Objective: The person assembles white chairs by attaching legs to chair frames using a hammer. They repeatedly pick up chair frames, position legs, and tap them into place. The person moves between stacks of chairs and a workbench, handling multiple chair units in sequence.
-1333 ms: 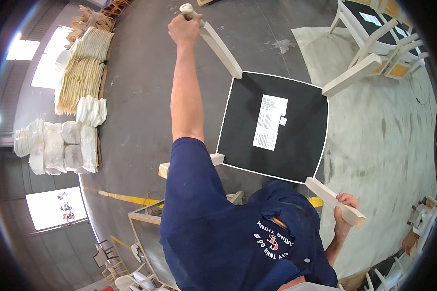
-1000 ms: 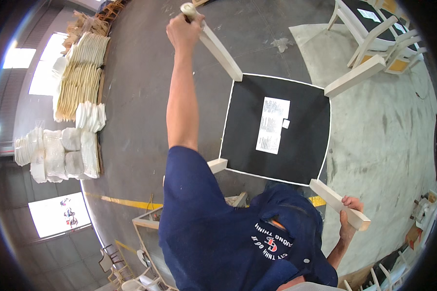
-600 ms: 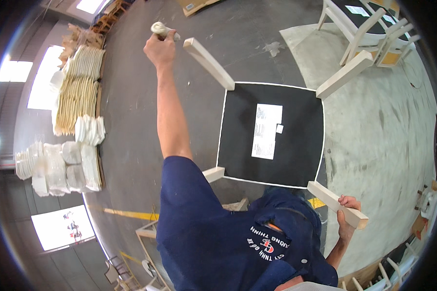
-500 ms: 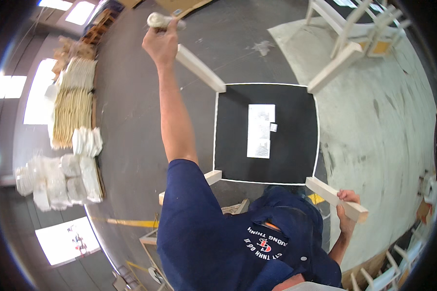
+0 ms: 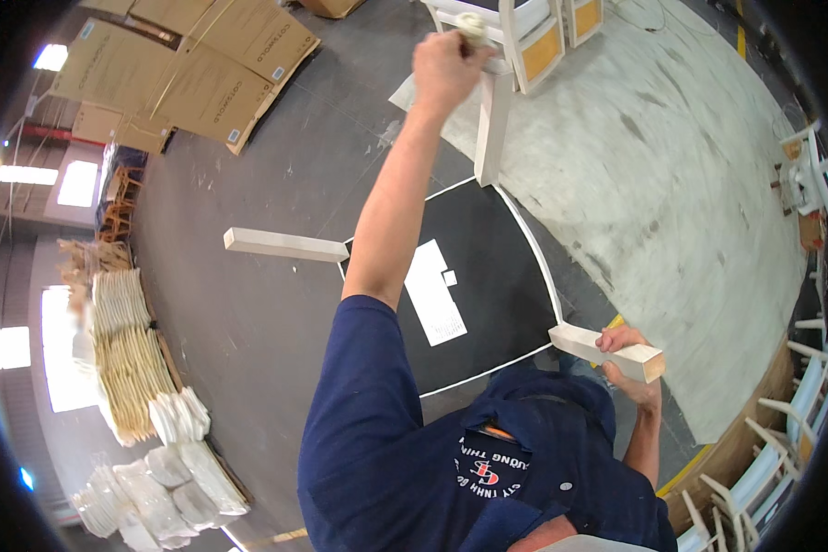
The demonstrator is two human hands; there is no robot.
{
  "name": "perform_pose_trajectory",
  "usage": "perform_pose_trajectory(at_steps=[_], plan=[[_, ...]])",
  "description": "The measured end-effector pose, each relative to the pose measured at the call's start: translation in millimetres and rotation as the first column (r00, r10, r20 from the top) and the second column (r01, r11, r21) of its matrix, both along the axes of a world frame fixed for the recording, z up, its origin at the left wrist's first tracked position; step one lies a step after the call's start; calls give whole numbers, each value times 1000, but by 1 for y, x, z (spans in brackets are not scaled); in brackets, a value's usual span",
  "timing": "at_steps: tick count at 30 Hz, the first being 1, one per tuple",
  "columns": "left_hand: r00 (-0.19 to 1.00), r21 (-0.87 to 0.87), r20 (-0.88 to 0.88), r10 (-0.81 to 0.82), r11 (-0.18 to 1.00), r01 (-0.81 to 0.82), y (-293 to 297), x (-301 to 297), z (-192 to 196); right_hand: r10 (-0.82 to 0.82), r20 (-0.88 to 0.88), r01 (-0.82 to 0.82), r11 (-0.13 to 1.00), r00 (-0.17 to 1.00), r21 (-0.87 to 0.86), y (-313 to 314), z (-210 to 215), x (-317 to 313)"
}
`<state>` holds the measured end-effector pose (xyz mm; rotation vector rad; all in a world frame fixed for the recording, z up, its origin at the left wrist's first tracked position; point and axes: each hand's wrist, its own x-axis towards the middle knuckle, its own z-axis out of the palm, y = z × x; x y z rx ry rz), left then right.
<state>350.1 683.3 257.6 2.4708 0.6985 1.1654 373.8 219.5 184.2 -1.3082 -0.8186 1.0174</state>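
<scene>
An upturned seat with a black underside [image 5: 497,267], white piped edges and pale wooden legs is in front of me. My left hand [image 5: 446,74] reaches over it to the top of the far leg [image 5: 493,133], closed around a small whitish wad [image 5: 470,28] whose exact kind I cannot make out. At the near right corner, my right hand [image 5: 637,363] wraps round another leg [image 5: 584,342] close to its free end. A third leg [image 5: 285,245] sticks out on the left, untouched. White paper labels [image 5: 434,294] lie on the black underside, partly behind my left forearm.
Large cardboard boxes [image 5: 221,83] are stacked at the far left. Wrapped bundles and pale stacked parts [image 5: 133,368] line the left side. White-framed furniture [image 5: 534,41] stands beyond the far leg, on a pale floor sheet [image 5: 672,193]. More chair frames [image 5: 754,478] are at lower right.
The view has turned, and the seat appears rotated and shifted. My left hand has moved from the far left leg to the far right one, still with the wad. My right hand keeps its leg.
</scene>
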Motion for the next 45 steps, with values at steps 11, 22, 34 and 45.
perform_pose_trajectory(at_steps=[11,22,34,45], plan=[[998,253,26,-49,967,41,-21,28,9,3,-3,-2,999,1000,36,-7,-12,3],[967,86,29,254,963,-255,-17,-23,10,2,-34,0,999,999,39,-7,-21,6],[712,-271,45,701,695,-666,-437,-238,-78,332,516,-333,938,790,-96,-36,-179,45],[30,95,-909,416,278,-956,-710,-461,-279,871,408,-459,491,274,-740,-192,-266,151]])
